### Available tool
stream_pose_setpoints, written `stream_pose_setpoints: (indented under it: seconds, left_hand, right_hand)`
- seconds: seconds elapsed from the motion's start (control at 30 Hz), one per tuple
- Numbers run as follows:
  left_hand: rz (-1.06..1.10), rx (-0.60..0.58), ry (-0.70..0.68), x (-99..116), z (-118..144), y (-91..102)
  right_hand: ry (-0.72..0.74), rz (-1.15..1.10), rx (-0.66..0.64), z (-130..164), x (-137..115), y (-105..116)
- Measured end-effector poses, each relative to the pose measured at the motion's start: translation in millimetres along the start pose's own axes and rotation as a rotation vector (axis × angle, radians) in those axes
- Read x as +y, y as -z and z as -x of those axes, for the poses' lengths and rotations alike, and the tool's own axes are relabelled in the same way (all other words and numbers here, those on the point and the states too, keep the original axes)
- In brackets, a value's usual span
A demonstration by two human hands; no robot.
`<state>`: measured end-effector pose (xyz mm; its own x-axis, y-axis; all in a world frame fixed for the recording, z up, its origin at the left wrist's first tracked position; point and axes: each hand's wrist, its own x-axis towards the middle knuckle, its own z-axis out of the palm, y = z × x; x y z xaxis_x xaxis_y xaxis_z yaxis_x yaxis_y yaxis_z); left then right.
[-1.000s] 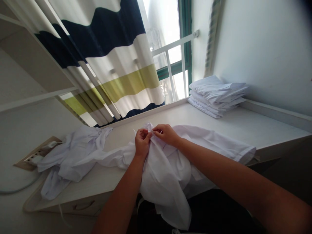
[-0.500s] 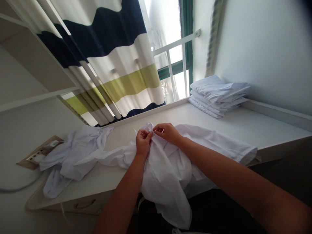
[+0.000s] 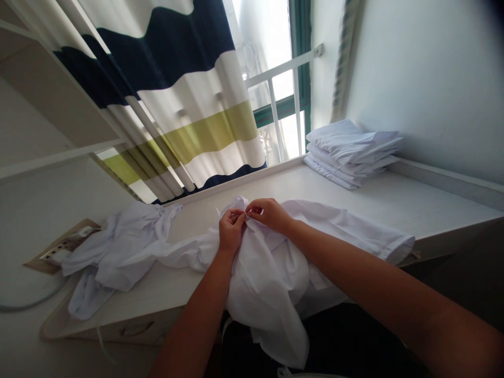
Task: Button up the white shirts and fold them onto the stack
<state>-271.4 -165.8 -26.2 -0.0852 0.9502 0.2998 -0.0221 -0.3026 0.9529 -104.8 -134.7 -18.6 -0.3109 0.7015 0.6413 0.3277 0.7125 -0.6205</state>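
- the left hand [image 3: 230, 231] and right hand [image 3: 269, 214] meet at frame centre, both pinching the same edge of the white garment [image 3: 271, 262] spread over the desk [image 3: 394, 202].
- likely fastening a button: keep the edges lined up and the cloth taut.
- folded whites [image 3: 352, 152] sit upper right.

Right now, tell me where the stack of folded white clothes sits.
In the head view, the stack of folded white clothes lies at the far right of the white table, against the wall and beside the window, well beyond both hands.
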Motion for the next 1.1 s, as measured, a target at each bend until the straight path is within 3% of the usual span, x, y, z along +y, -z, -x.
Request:
stream_pose_setpoints:
  seconds: [0.47,1.1]
  left_hand:
    - [-0.133,-0.020,-0.041,-5.2,-0.8,0.9]
    - [-0.060,-0.054,-0.014,-6.2,-1.5,-0.4]
  right_hand:
    - [0.015,0.060,-0.058,2.2,1.0,-2.5]
    - [-0.055,-0.030,-0.082,1.3,3.5,-6.4]
